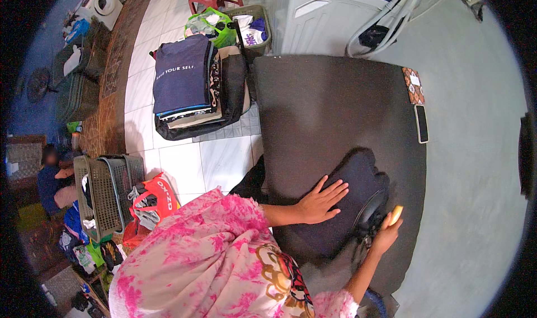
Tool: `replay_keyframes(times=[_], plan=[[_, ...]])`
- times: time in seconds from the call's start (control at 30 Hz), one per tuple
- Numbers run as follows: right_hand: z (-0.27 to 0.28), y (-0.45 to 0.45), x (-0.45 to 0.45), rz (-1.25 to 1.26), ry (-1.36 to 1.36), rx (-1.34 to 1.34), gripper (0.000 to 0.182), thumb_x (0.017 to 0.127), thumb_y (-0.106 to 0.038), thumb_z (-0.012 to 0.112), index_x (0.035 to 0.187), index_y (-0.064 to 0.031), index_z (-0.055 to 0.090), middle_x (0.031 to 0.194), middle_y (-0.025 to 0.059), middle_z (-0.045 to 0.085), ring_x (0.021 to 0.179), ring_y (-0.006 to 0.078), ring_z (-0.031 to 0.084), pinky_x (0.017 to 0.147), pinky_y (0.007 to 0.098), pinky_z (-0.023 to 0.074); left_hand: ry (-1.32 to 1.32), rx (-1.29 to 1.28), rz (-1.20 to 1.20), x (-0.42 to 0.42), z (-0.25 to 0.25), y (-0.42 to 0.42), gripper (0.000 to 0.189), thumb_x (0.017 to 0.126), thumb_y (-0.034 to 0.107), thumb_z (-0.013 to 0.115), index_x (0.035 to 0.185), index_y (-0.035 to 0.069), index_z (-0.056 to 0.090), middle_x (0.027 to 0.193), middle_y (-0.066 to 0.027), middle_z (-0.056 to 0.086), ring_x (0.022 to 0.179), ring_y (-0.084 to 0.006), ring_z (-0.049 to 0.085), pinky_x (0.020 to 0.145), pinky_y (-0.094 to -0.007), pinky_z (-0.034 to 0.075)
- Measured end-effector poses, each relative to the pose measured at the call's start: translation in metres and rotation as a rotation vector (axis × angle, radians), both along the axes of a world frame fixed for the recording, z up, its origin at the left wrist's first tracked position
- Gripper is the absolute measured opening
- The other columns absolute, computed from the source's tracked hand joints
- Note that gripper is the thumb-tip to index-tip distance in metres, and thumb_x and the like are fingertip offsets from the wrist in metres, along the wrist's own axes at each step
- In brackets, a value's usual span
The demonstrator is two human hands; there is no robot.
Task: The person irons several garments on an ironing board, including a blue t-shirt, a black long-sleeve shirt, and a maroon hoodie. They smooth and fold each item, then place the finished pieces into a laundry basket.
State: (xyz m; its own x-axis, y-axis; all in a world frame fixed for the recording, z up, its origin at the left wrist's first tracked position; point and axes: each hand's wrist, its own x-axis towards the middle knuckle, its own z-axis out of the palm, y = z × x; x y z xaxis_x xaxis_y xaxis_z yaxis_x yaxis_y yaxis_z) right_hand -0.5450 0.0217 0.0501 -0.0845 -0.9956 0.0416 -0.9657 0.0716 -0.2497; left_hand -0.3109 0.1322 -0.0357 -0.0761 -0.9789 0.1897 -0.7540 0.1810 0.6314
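A dark garment lies on the dark-topped table in front of me. My left hand rests flat on it, palm down with the fingers apart. To its right, my right hand grips a yellowish handle. Beside that hand a black iron sits over the right part of the garment; how the handle joins it is hard to make out. Part of the iron is blurred or hidden by my hand.
A phone and a patterned booklet lie at the table's right edge. Folded clothes are stacked at upper left. Baskets and a red bag stand at left; a person sits beyond. A washing machine stands behind the table.
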Motion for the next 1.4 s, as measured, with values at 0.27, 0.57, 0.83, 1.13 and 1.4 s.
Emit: replay_keyframes(times=[0.27,0.57,0.83,1.13,1.4], plan=[[-0.015,-0.007,-0.064,-0.26,0.137,0.063,0.045,0.096,-0.047,0.054,0.114,-0.0055,0.049,0.095,0.0265,0.067,0.088,0.0466,0.064,0.069,0.0538,0.0495,0.146,0.023,0.029,0.006,0.001,-0.002,0.062,0.095,0.022,0.052,0.149,0.002,0.03,0.159,-0.0168,0.019,0.147,-0.0381,0.018,0.118,-0.0543,0.015],[-0.024,0.109,-0.016,-0.05,0.096,0.04,0.038,0.098,-0.033,0.054,0.114,0.0014,0.053,0.104,0.0263,0.062,0.097,0.045,0.059,0.084,0.0525,0.0463,0.633,0.437,0.198,0.035,0.011,0.068,0.071,0.087,0.011,0.066,0.145,-0.003,0.027,0.126,-0.0242,0.052,0.118,-0.0336,0.054,0.102,-0.0406,0.042],[-0.074,0.193,-0.005,-0.165,-0.398,0.22,0.051,0.098,-0.042,0.054,0.105,0.0076,0.055,0.096,0.0299,0.062,0.088,0.0441,0.058,0.081,0.0455,0.0451,0.587,0.803,0.034,0.074,0.039,0.1,0.06,0.09,0.011,0.064,0.141,0.009,0.032,0.114,-0.0224,0.055,0.087,-0.0313,0.064,0.078,-0.0423,0.052],[-0.02,0.175,0.036,0.053,-0.209,-0.165,0.03,0.095,-0.019,0.06,0.118,0.0,0.054,0.107,0.0175,0.06,0.09,0.0309,0.06,0.08,0.0393,0.0485,0.1,0.271,-0.202,0.095,0.015,0.142,0.05,0.085,0.014,0.064,0.132,0.01,0.049,0.116,-0.0156,0.051,0.109,-0.0344,0.052,0.09,-0.0429,0.047],[-0.003,0.13,0.249,0.461,-0.872,0.268,0.025,0.099,-0.015,0.056,0.122,-0.004,0.052,0.098,0.0082,0.063,0.087,0.0146,0.06,0.079,0.029,0.0506,0.714,0.502,0.189,0.232,-0.049,0.194,0.036,0.096,0.025,0.055,0.126,0.005,0.054,0.113,-0.0139,0.062,0.106,-0.0259,0.061,0.093,-0.037,0.048]])
